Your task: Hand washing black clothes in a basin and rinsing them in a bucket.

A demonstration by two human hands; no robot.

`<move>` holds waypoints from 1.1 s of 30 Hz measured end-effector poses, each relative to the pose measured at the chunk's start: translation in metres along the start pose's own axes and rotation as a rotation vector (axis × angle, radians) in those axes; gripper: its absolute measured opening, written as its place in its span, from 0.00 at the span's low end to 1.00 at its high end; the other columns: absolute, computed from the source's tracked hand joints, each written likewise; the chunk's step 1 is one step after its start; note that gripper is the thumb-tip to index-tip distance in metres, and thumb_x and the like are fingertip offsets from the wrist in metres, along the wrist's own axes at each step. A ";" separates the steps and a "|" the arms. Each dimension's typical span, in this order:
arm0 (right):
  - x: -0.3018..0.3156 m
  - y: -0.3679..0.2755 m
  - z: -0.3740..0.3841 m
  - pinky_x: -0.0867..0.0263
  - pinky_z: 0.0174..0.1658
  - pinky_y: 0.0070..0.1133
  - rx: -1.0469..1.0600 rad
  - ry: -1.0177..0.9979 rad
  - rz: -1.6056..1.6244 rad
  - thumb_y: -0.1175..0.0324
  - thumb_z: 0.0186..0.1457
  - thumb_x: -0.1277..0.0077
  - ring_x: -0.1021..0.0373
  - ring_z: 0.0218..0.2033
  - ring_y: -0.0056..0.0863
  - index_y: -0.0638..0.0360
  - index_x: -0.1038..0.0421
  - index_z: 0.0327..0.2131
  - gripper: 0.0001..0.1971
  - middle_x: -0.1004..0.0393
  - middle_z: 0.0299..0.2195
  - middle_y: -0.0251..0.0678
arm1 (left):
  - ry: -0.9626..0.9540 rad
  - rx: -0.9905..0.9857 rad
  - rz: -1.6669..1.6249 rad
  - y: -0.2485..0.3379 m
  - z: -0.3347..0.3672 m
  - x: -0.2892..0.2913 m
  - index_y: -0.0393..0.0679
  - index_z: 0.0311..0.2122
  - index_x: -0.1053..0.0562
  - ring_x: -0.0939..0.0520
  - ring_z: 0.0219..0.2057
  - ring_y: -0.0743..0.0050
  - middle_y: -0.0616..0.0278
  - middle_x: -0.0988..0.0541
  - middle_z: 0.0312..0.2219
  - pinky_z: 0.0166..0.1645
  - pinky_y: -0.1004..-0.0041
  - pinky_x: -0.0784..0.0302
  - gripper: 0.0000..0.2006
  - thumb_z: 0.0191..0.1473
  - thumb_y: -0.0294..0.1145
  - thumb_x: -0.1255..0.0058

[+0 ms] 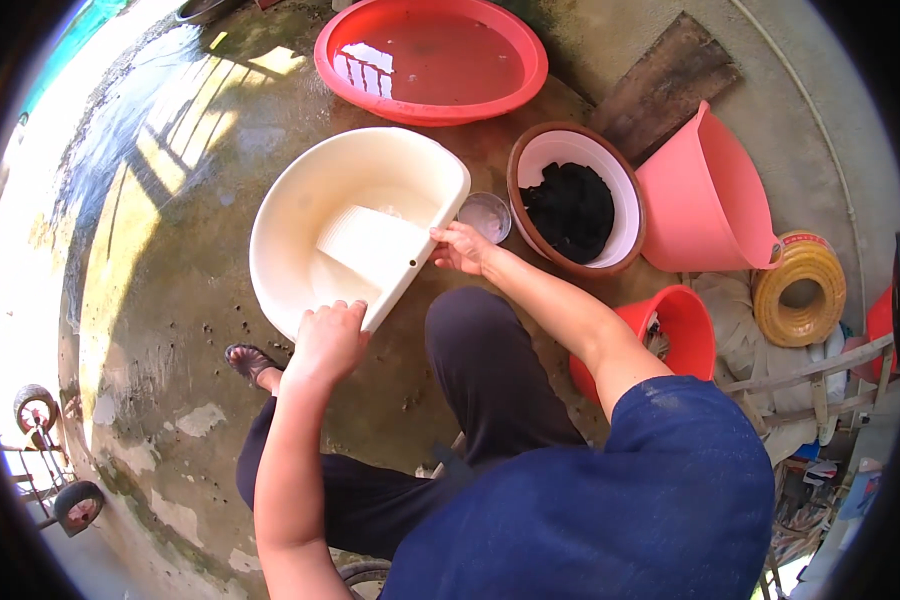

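A white washtub (275,235) with a ribbed washboard (372,240) built into its straight side stands in front of me, tilted a little. My left hand (330,338) is closed over the near corner of its rim. At the right end of the straight edge, my right hand (460,248) grips the tub with the thumb over the rim. Right beside that hand sits a small metal bowl (486,216) with something pale in it. A little water seems to lie in the tub, though glare makes this hard to judge.
A large red basin (532,70) of water stands beyond the tub. To the right are a brown-rimmed basin (518,200) with black cloth (570,210), a pink tub (705,200), a red bucket (695,330), a yellow hose coil (770,290) and a wooden board (665,85). The concrete floor (200,320) looks wet.
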State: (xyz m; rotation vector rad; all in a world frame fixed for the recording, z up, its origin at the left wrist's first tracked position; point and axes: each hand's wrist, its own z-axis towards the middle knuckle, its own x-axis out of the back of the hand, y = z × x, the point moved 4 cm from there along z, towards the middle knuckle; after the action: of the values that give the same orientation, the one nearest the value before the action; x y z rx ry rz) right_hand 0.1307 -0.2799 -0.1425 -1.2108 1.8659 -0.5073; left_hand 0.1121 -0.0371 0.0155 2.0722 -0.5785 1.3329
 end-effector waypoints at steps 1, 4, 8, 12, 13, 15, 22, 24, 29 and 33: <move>0.007 0.018 -0.009 0.34 0.29 0.20 -0.088 0.035 -0.041 0.67 0.52 0.56 0.31 0.31 0.25 0.56 0.36 0.41 0.12 0.28 0.33 0.34 | -0.026 0.013 0.006 -0.002 0.001 -0.002 0.43 0.41 0.33 0.25 0.33 0.55 0.53 0.26 0.29 0.39 0.61 0.33 0.16 0.44 0.34 0.51; 0.032 0.068 -0.013 0.36 0.42 0.26 -0.064 -0.150 -0.045 0.70 0.50 0.54 0.31 0.38 0.32 0.65 0.34 0.43 0.16 0.29 0.37 0.41 | -0.008 -0.012 -0.040 -0.007 0.008 -0.011 0.40 0.37 0.33 0.25 0.33 0.54 0.52 0.26 0.28 0.39 0.60 0.33 0.14 0.44 0.34 0.51; 0.054 0.094 -0.015 0.37 0.41 0.20 -0.023 -0.101 -0.374 0.66 0.42 0.43 0.32 0.35 0.24 0.66 0.31 0.39 0.20 0.28 0.38 0.35 | -0.036 0.029 -0.022 -0.009 0.018 -0.013 0.42 0.40 0.33 0.25 0.33 0.54 0.52 0.26 0.29 0.39 0.61 0.32 0.16 0.43 0.33 0.50; 0.091 0.107 -0.046 0.34 0.31 0.22 -0.224 0.349 0.067 0.62 0.46 0.48 0.31 0.32 0.29 0.61 0.37 0.41 0.20 0.30 0.35 0.41 | -0.074 0.085 -0.068 -0.024 0.014 -0.018 0.41 0.41 0.33 0.25 0.34 0.53 0.50 0.26 0.31 0.40 0.62 0.32 0.18 0.42 0.31 0.49; 0.110 0.105 -0.055 0.34 0.31 0.22 -0.205 0.372 0.078 0.62 0.46 0.48 0.31 0.32 0.29 0.61 0.37 0.41 0.20 0.30 0.35 0.41 | -0.082 0.091 -0.065 -0.020 0.017 -0.016 0.41 0.41 0.33 0.26 0.35 0.53 0.50 0.26 0.32 0.40 0.62 0.32 0.18 0.42 0.31 0.49; 0.146 0.104 -0.077 0.34 0.27 0.24 -0.023 0.560 0.561 0.62 0.46 0.49 0.31 0.29 0.29 0.56 0.37 0.36 0.15 0.31 0.30 0.38 | -0.075 0.100 -0.066 -0.020 0.023 -0.016 0.41 0.41 0.32 0.26 0.36 0.52 0.51 0.26 0.33 0.41 0.62 0.32 0.17 0.43 0.31 0.49; 0.180 0.087 -0.109 0.34 0.26 0.24 0.140 0.780 0.732 0.62 0.46 0.48 0.30 0.29 0.31 0.59 0.38 0.39 0.18 0.31 0.32 0.42 | -0.198 0.102 0.008 -0.014 0.045 -0.029 0.42 0.43 0.33 0.25 0.36 0.53 0.48 0.26 0.33 0.40 0.63 0.31 0.18 0.44 0.32 0.49; 0.182 0.085 -0.114 0.34 0.26 0.24 0.159 0.830 0.780 0.62 0.46 0.49 0.30 0.28 0.31 0.60 0.38 0.38 0.17 0.30 0.31 0.42 | -0.201 0.046 0.039 -0.011 0.058 -0.038 0.42 0.44 0.33 0.25 0.35 0.53 0.48 0.25 0.32 0.40 0.63 0.31 0.19 0.44 0.33 0.49; 0.193 0.085 -0.134 0.33 0.24 0.24 0.162 0.813 0.725 0.66 0.46 0.52 0.30 0.23 0.30 0.62 0.36 0.32 0.11 0.30 0.26 0.40 | -0.264 -0.024 0.117 -0.007 0.093 -0.075 0.43 0.41 0.31 0.24 0.34 0.52 0.48 0.24 0.29 0.38 0.62 0.30 0.16 0.46 0.35 0.53; 0.163 0.116 -0.174 0.35 0.18 0.20 0.120 0.790 0.564 0.70 0.46 0.54 0.31 0.18 0.26 0.61 0.35 0.29 0.06 0.30 0.22 0.36 | -0.382 -0.203 0.059 -0.025 0.094 -0.145 0.42 0.45 0.33 0.28 0.43 0.53 0.49 0.28 0.40 0.45 0.64 0.33 0.22 0.44 0.41 0.53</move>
State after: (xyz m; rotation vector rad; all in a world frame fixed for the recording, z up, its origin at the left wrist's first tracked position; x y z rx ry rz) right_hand -0.1056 -0.3898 -0.1941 -0.3524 2.6538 -0.8289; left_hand 0.1317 -0.0785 -0.1528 2.1616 -0.9041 0.8662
